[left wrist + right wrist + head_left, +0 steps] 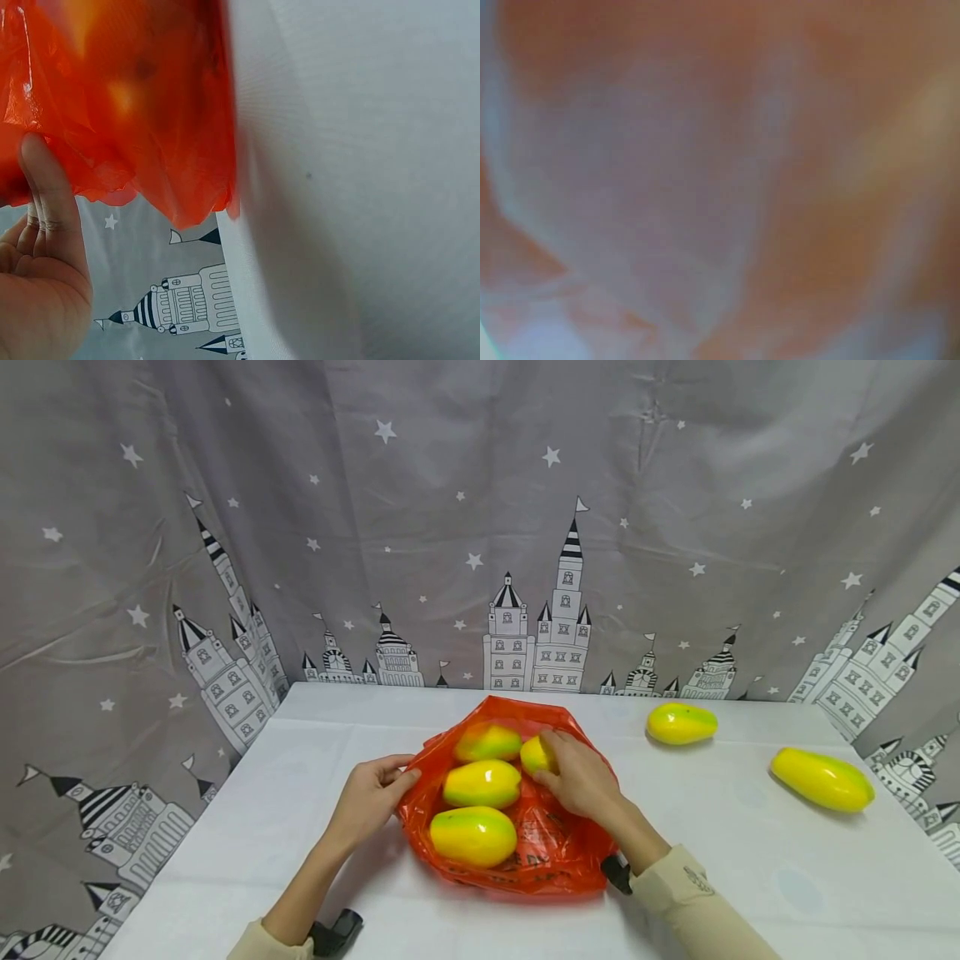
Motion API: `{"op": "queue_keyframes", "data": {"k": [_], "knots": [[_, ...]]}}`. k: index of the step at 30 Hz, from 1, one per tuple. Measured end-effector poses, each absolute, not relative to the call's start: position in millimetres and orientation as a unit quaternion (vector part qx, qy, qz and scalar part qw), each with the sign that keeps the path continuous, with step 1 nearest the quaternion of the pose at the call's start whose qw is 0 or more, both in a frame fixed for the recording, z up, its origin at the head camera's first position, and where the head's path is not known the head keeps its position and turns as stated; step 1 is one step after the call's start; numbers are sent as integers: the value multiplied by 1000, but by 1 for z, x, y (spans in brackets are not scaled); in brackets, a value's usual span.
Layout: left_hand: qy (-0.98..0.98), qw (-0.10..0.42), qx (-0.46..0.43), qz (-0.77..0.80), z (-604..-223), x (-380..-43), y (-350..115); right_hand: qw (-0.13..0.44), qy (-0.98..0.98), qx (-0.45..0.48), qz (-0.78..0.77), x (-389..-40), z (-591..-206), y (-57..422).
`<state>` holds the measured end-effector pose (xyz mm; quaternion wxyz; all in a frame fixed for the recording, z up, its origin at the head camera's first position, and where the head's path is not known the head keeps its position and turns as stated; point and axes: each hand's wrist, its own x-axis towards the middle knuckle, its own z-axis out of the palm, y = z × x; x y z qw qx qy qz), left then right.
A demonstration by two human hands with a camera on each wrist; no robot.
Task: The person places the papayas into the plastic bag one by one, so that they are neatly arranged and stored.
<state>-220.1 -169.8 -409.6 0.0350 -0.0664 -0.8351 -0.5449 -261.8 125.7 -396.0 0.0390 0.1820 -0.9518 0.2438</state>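
A red plastic bag (555,852) lies wide open on the table, with several yellow-green papayas inside, among them a front papaya (472,837) and a middle papaya (482,785). The one at the back (489,744) is blurred. My left hand (372,793) pinches the bag's left rim between thumb and fingers; the left wrist view shows the thumb (49,187) against the red plastic. Inside the bag on the right, my right hand (577,774) grips another papaya (535,757), partly hidden by the fingers. The right wrist view is a close reddish blur.
Two more papayas lie on the white table (750,877) to the right of the bag: one farther back (681,724), the other (822,779) nearer the right edge. A grey curtain (420,568) printed with castles and stars hangs behind the table.
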Motion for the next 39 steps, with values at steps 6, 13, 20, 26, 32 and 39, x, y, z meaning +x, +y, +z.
{"op": "queue_keyframes", "data": {"k": [6,13,20,26,32,39], "knots": [[-836,36,-67,-544,-410,-220,-170,47,-941,192,273,-255,-390,123],[-835,36,-69,-545,-410,-220,-171,54,-930,195,307,-251,-388,122],[-835,40,-66,-544,-409,-220,-170,48,-927,201,314,-250,-388,123],[-834,37,-67,-546,-409,-220,-170,50,-926,213,307,-253,-390,124],[-835,37,-66,-546,-410,-220,-169,46,-926,226,300,-254,-392,125],[-835,35,-61,-545,-409,-220,-170,42,-925,237,294,-255,-394,126]]}}
